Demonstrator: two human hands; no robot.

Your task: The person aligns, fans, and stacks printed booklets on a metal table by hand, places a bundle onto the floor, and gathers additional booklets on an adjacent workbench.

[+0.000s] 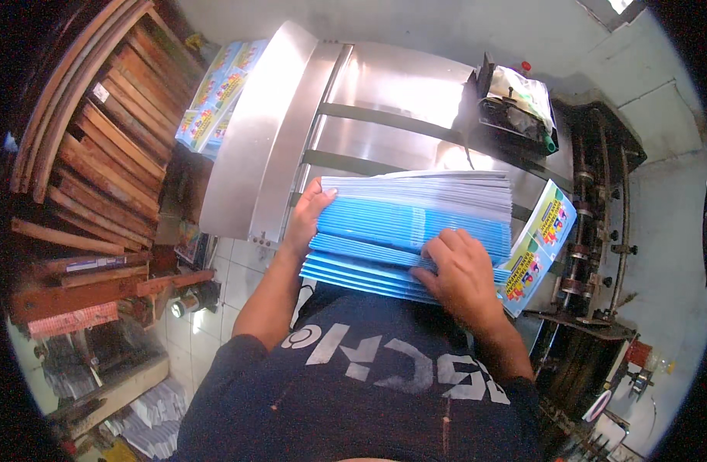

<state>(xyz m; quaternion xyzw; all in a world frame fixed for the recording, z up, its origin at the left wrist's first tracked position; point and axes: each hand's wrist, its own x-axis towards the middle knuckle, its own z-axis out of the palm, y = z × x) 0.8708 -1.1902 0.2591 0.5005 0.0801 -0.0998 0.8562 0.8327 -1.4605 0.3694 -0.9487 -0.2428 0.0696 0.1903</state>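
Note:
A thick fanned stack of blue and white folded printed sheets (415, 219) lies across in front of my body, its edges stepped in layers. My left hand (311, 215) grips the stack's left end, thumb on top and the other fingers partly hidden behind it. Over the right part of the stack, my right hand (461, 273) has its fingers bent and its thumb against the layered blue edges. Colourful printed sheets (538, 250) with cartoon figures stick out at the right end, beside my right wrist.
Beneath the stack is a metal machine table (384, 77) with dark green belts. A black box of tools (519, 115) sits at its far right, near rollers and shafts (592, 223). Wooden boards (122, 123) fill a rack at left, by another printed pile (218, 100).

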